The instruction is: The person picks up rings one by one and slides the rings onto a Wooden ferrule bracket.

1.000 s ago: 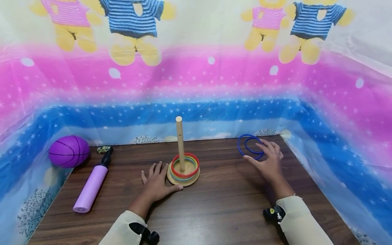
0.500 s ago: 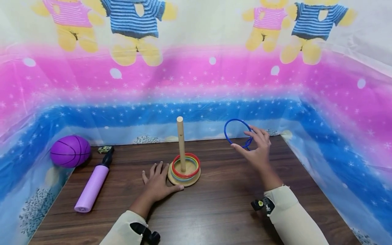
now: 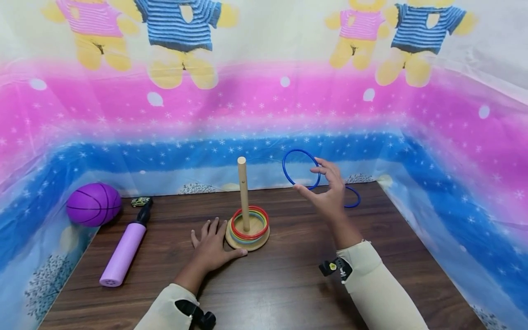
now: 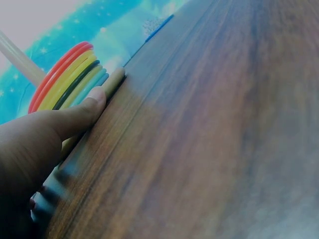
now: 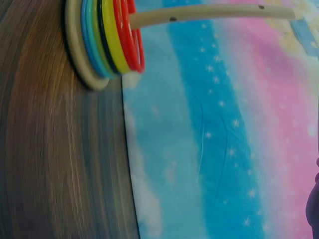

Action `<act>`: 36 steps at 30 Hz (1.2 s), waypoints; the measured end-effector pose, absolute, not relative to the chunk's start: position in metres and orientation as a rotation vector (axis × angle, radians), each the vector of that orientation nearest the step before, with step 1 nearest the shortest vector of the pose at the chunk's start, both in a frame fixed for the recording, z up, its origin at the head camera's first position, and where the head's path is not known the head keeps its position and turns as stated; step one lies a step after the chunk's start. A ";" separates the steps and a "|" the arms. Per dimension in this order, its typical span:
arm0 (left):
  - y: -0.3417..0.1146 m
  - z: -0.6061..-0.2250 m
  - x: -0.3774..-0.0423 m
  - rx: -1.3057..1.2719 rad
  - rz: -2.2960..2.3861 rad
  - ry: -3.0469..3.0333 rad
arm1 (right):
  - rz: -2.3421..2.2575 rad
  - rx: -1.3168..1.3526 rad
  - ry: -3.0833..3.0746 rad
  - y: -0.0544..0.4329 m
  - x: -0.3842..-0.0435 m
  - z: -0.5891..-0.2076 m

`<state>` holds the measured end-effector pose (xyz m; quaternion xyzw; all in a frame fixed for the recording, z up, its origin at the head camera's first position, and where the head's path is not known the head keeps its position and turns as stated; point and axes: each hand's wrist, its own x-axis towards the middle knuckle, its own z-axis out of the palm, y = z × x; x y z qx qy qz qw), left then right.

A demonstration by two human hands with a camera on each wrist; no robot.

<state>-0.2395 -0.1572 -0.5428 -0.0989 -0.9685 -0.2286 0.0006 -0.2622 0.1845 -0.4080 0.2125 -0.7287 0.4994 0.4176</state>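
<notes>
A wooden ring-toss stand with an upright peg (image 3: 243,192) stands on the table in the head view. Several rings lie stacked around its foot, a red ring (image 4: 54,75) on top, with yellow, dark, green and blue ones below. My left hand (image 3: 212,250) rests beside the round wooden base (image 3: 261,243), fingers spread, thumb along its front edge. Right of the peg, my right hand (image 3: 330,197) pinches a blue ring (image 3: 283,166) between thumb and fingers, raised above the table. Only the edge of that hand (image 5: 313,211) shows in the right wrist view.
A second blue ring (image 3: 359,199) lies at the back right, partly hidden by my right hand. To the left are a purple ball (image 3: 94,204), a lilac hand pump (image 3: 123,254) and a small toy car (image 3: 140,201). A printed cloth (image 3: 264,105) surrounds the table.
My right hand has lifted one blue ring off the table and carried it left toward the peg. The other blue ring stays behind. My left hand has not moved.
</notes>
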 end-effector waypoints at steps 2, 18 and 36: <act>-0.157 -0.543 -0.239 -0.311 -0.718 -3.039 | 1.285 0.551 -1.809 0.176 -0.262 -0.406; -0.156 -0.542 -0.238 -0.287 -0.730 -3.062 | 1.294 0.642 -1.848 0.123 -0.268 -0.395; -0.156 -0.541 -0.239 -0.286 -0.725 -3.071 | 1.194 0.685 -2.105 0.082 -0.262 -0.399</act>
